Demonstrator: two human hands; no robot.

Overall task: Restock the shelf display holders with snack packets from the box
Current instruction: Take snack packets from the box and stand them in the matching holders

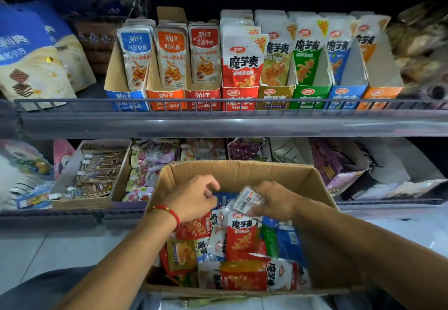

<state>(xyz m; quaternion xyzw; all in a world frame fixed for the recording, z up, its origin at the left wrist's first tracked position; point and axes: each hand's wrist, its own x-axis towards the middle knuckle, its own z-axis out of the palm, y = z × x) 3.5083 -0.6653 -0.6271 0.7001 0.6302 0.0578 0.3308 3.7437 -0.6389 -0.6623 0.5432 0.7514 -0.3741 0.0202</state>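
Both hands are inside the open cardboard box [242, 171], which sits near the camera, in front of the lower shelf. The box holds a loose pile of snack packets [242, 239] in red, green, blue and yellow wrappers.

Left hand [194, 198]: positioned over the far left part of the pile, fingers curled inward. Whether they grip a packet cannot be determined, as the fingertips are turned away. A red cord bracelet [169, 212] sits on this wrist.

Right hand [274, 200]: positioned over the far right part of the pile, fingers pinching a small packet [248, 199] with its printed back facing up, raised just above the pile.

On the upper shelf, behind the wire rail [218, 102], a row of cardboard display holders [240, 96] stands side by side, each holding upright packets. The red holder at the centre is full to the front. The holders to its right show packets set further back.

The lower shelf [72, 212] carries trays of other snacks on the left and right of the box.
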